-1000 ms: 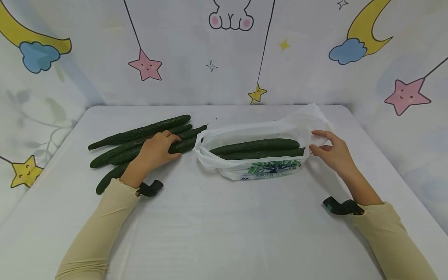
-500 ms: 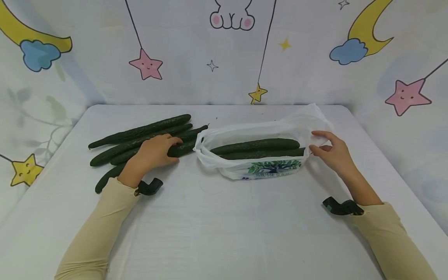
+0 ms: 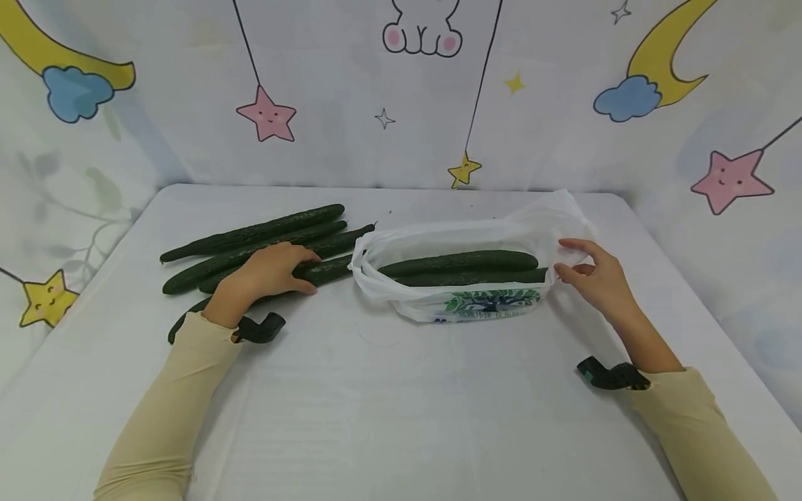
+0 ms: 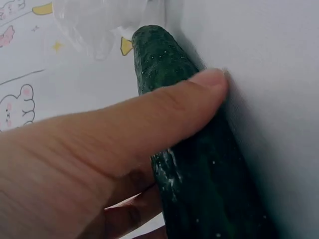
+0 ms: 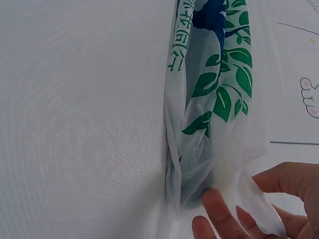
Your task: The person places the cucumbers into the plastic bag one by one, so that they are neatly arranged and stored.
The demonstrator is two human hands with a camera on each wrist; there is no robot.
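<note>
My left hand [image 3: 266, 270] grips a dark green cucumber [image 3: 332, 270] at the near side of a loose pile. In the left wrist view, the thumb lies across this cucumber [image 4: 209, 174], with fingers on its other side. Its right end comes up to the mouth of a white plastic bag [image 3: 426, 306] lying on its side. Two cucumbers [image 3: 464, 261] show inside the bag. At the bag's right end, my right hand [image 3: 592, 278] pinches the thin plastic. The right wrist view has the plastic bag [image 5: 229, 144] between thumb and fingers.
Several more cucumbers [image 3: 250, 233] lie side by side behind my left hand. All this is on a white-covered table [image 3: 401, 410]. A wall cloth [image 3: 332, 83] printed with stars and moons stands behind the table.
My left hand has shifted slightly left and toward me along the near cucumber. The right hand and the bag stay nearly where they were; the head view has tilted a little.
</note>
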